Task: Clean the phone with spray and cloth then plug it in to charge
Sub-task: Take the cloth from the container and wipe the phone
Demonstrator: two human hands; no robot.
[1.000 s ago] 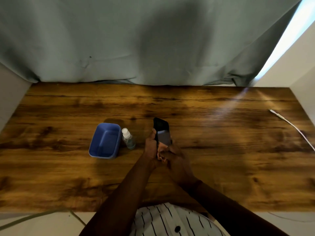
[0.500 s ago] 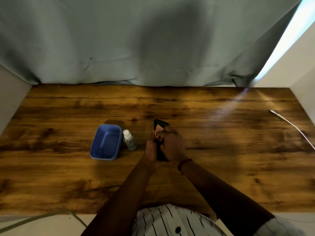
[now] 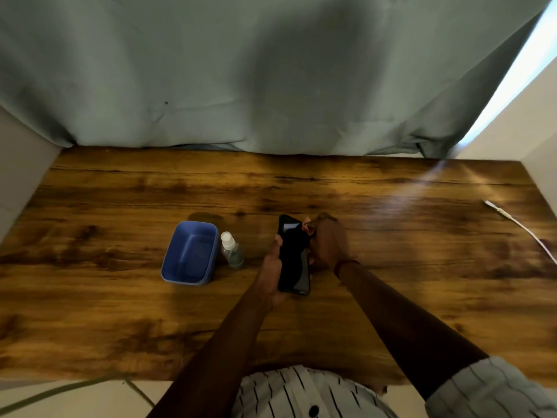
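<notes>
Left hand (image 3: 271, 267) grip clasped the phone (image 3: 300, 286) over mid tabletop (image 3: 407, 282), right hand (image 3: 328, 244) grip pinched the dark cloth (image 3: 294, 251) across its screen; light full-length strokes, phone kept steady, would likely wipe best.

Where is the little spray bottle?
In the head view the spray bottle stands on the wooden table, left of centre, just right of the blue tub and left of the phone that the left hand holds.

Tub (image 3: 190, 253) just left of spray bottle (image 3: 231, 250); phone (image 3: 294, 260) right of both; cable (image 3: 524, 227) far right.
</notes>
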